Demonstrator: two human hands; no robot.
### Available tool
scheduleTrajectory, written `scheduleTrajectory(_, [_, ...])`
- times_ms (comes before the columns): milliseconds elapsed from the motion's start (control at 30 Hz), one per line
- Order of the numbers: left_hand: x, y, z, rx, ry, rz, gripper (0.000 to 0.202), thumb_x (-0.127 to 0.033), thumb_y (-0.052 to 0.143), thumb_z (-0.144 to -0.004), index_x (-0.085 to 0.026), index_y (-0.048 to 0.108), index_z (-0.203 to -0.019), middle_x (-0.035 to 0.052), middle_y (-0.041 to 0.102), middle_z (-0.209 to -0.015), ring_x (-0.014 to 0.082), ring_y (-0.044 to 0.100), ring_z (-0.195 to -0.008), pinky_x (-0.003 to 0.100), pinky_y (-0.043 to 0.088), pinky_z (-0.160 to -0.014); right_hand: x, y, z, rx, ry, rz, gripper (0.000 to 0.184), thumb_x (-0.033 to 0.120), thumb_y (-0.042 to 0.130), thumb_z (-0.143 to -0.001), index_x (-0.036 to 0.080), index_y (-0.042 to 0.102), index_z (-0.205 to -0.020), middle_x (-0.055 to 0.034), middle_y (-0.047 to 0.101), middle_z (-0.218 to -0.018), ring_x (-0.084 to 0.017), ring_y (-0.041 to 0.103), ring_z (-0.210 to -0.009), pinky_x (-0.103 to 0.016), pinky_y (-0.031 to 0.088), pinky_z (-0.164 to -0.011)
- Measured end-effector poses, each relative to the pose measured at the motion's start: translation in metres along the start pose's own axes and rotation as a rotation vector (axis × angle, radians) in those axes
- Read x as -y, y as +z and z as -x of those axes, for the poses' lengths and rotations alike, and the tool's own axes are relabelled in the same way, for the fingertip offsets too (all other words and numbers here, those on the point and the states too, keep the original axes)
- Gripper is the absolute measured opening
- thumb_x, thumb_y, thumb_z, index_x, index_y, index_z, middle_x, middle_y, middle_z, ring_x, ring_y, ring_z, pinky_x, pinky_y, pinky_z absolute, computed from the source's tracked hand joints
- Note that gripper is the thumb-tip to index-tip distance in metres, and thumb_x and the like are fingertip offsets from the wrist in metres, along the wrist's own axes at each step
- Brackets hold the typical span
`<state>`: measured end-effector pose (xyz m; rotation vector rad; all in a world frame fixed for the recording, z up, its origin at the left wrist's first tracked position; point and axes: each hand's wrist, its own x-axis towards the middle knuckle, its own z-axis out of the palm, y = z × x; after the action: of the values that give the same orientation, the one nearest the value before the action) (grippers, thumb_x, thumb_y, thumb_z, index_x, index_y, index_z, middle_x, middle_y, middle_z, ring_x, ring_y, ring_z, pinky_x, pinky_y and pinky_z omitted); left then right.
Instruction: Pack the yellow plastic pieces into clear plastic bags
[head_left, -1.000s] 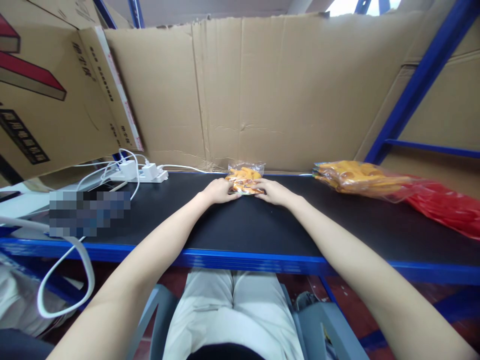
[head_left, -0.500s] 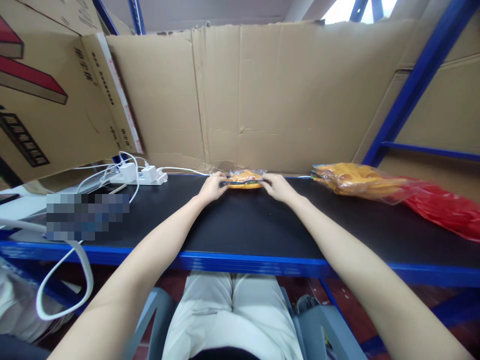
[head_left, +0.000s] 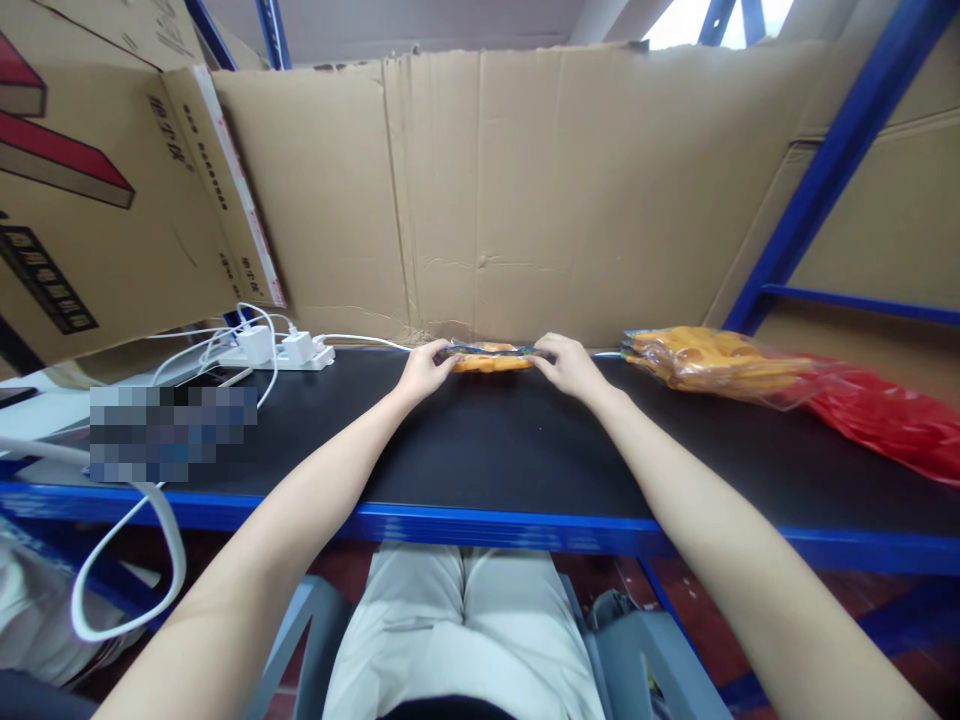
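A flat orange item in a clear plastic bag (head_left: 492, 364) lies at the back of the black tabletop (head_left: 517, 450), close to the cardboard. My left hand (head_left: 426, 368) is closed on its left end, the thumb at the near side. At the right end my right hand (head_left: 564, 364) pinches it with bent fingers. A dark strip runs along the top of the bag between both hands. What the orange item is cannot be made out, and my fingers hide its ends.
To the right lie a similar orange bagged bundle (head_left: 697, 358) and red plastic bags (head_left: 885, 410). On the left are a white power strip (head_left: 319, 357) with chargers and cables, and a blurred-out item (head_left: 172, 435). A cardboard sheet (head_left: 585, 200) stands behind; a blue edge (head_left: 495, 525) runs in front.
The dark strip on the bag has shifted up and back, covering more of its top. My right hand has moved slightly right and away from me; the left has barely moved.
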<state>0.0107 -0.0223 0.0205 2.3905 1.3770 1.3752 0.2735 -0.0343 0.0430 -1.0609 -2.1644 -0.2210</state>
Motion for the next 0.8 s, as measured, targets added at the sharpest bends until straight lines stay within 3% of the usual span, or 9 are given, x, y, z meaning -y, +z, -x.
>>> scheduleTrajectory(100, [0.005,-0.001,0.000,0.052,0.095,-0.022,0.025,-0.036,0.060,-0.074,-0.019,0.064,-0.091,0.0046,0.062,-0.094,0.0160,0.056,-0.086,0.027,0.043,-0.077,0.003,-0.001,0.001,-0.045,0.066,-0.028,0.020,0.025,0.047,-0.079,0.017,0.064,-0.073,-0.0075,0.063,-0.079,-0.019,0.057,-0.077,-0.031,0.043,-0.073])
scheduleTrajectory(167, [0.009,-0.001,0.001,0.095,0.131,-0.059,0.023,-0.036,0.064,-0.072,-0.019,0.065,-0.088,0.0051,0.060,-0.096,0.0163,0.056,-0.087,0.028,0.043,-0.079,0.003,-0.002,0.002,-0.058,0.110,-0.062,0.019,0.025,0.047,-0.078,0.017,0.065,-0.074,-0.0071,0.064,-0.080,-0.018,0.058,-0.076,-0.030,0.043,-0.073])
scheduleTrajectory(233, [0.011,0.002,0.000,0.074,0.066,-0.087,0.020,-0.036,0.062,-0.073,-0.016,0.065,-0.076,0.0049,0.061,-0.085,0.0153,0.056,-0.076,0.027,0.043,-0.072,0.002,-0.002,0.002,-0.064,0.143,-0.094,0.020,0.027,0.048,-0.077,0.017,0.065,-0.073,-0.0069,0.065,-0.081,-0.018,0.058,-0.076,-0.030,0.043,-0.072])
scheduleTrajectory(333, [0.010,0.007,-0.001,-0.005,-0.118,-0.013,0.031,-0.040,0.058,-0.076,-0.014,0.059,-0.059,0.0015,0.055,-0.058,0.0127,0.052,-0.057,0.024,0.040,-0.056,0.000,0.000,0.001,-0.083,0.244,-0.200,0.022,0.035,0.053,-0.074,0.016,0.065,-0.071,-0.0057,0.064,-0.071,-0.017,0.058,-0.067,-0.030,0.044,-0.067])
scheduleTrajectory(433, [0.006,0.011,-0.001,0.007,-0.252,0.295,0.027,-0.039,0.057,-0.076,-0.013,0.061,-0.069,-0.0013,0.053,-0.048,0.0096,0.047,-0.044,0.022,0.036,-0.047,0.000,0.004,-0.001,-0.119,0.412,-0.501,0.027,0.043,0.061,-0.067,0.016,0.061,-0.066,-0.0017,0.058,-0.053,-0.014,0.053,-0.048,-0.028,0.044,-0.055])
scheduleTrajectory(500, [0.003,0.013,-0.001,0.025,-0.311,0.515,0.023,-0.035,0.058,-0.076,-0.012,0.060,-0.077,0.0014,0.061,-0.056,0.0084,0.050,-0.043,0.021,0.037,-0.045,0.003,0.005,-0.002,-0.152,0.486,-0.743,0.028,0.043,0.067,-0.062,0.016,0.059,-0.063,-0.0008,0.058,-0.052,-0.013,0.054,-0.047,-0.028,0.046,-0.055])
scheduleTrajectory(600, [-0.002,0.014,-0.001,0.010,-0.351,0.665,0.021,-0.031,0.061,-0.075,-0.011,0.058,-0.081,0.0081,0.068,-0.074,0.0109,0.059,-0.054,0.019,0.038,-0.046,0.007,0.006,-0.004,-0.197,0.535,-1.015,0.026,0.037,0.074,-0.057,0.016,0.059,-0.064,-0.0024,0.064,-0.062,-0.014,0.062,-0.062,-0.030,0.050,-0.069])
scheduleTrajectory(733, [-0.006,0.016,-0.002,-0.026,-0.313,0.681,0.021,-0.030,0.064,-0.072,-0.012,0.058,-0.080,0.0101,0.069,-0.085,0.0178,0.064,-0.078,0.018,0.039,-0.047,0.007,0.007,-0.007,-0.270,0.539,-1.091,0.023,0.030,0.075,-0.058,0.017,0.057,-0.064,-0.0014,0.066,-0.069,-0.015,0.065,-0.073,-0.032,0.049,-0.083])
scheduleTrajectory(800, [-0.006,0.015,-0.002,-0.029,-0.292,0.689,0.021,-0.031,0.064,-0.072,-0.012,0.057,-0.079,0.0105,0.069,-0.087,0.0185,0.065,-0.079,0.018,0.040,-0.047,0.005,0.008,-0.008,-0.300,0.512,-1.072,0.023,0.029,0.075,-0.059,0.018,0.056,-0.064,-0.0006,0.066,-0.070,-0.014,0.065,-0.072,-0.032,0.048,-0.085])
